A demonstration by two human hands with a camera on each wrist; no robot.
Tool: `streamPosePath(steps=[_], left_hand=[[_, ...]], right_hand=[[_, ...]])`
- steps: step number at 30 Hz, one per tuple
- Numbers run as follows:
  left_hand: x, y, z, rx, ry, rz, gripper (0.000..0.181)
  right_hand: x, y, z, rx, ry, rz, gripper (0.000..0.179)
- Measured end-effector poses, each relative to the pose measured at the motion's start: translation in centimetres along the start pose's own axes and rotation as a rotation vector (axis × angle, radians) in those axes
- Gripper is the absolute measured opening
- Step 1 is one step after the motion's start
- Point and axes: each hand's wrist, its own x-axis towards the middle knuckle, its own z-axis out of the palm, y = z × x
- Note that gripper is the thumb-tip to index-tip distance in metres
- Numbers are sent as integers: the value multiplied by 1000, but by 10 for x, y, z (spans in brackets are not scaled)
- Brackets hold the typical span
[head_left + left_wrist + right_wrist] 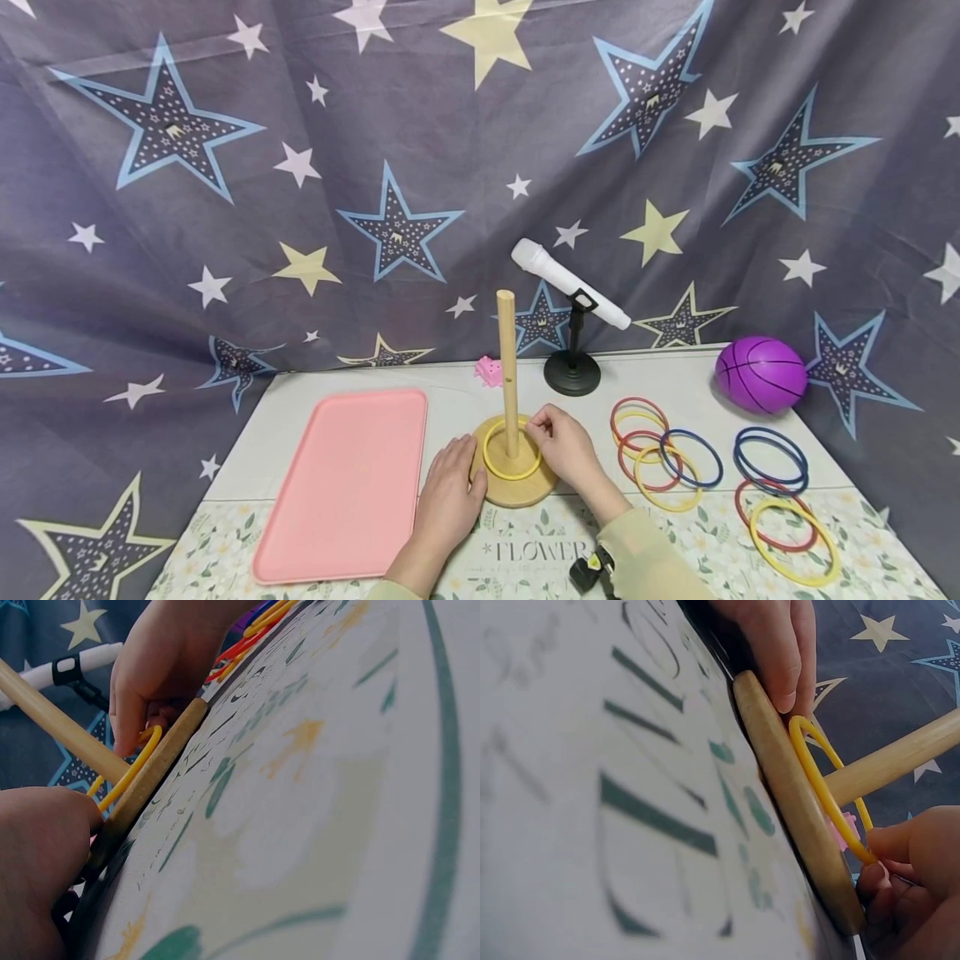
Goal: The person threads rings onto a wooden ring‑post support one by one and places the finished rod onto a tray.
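Observation:
A wooden stand with a round base (517, 493) and an upright peg (507, 358) stands in the middle of the table. Around the foot of the peg is a yellow ring (512, 477), its right side slightly raised off the base in the right wrist view. My right hand (567, 446) pinches that ring (821, 787) between thumb and fingers at its right edge. On the base's left edge rests my left hand (452, 492), fingers extended; in the right wrist view its fingertips (784, 697) touch the base near the ring.
A pink tray (345, 483) lies at left. Red, yellow and blue rings (670, 505) lie in two overlapping groups at right. Behind are a white microphone (573, 279) on a black stand (572, 373), a small pink object (489, 372) and a purple ball (761, 375).

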Motion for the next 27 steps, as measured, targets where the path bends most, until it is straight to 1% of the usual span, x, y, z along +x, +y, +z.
streamPosePath(steps=[4, 18, 27], left_hand=[[0, 0, 0, -8, 2, 2, 57], [1, -1, 0, -10, 7, 7, 57], [1, -1, 1, -2, 13, 18, 56]], right_hand=[[0, -1, 1, -28, 10, -27, 19], [-1, -2, 4, -98, 16, -64, 21], [-3, -3, 4, -109, 12, -65, 21]])
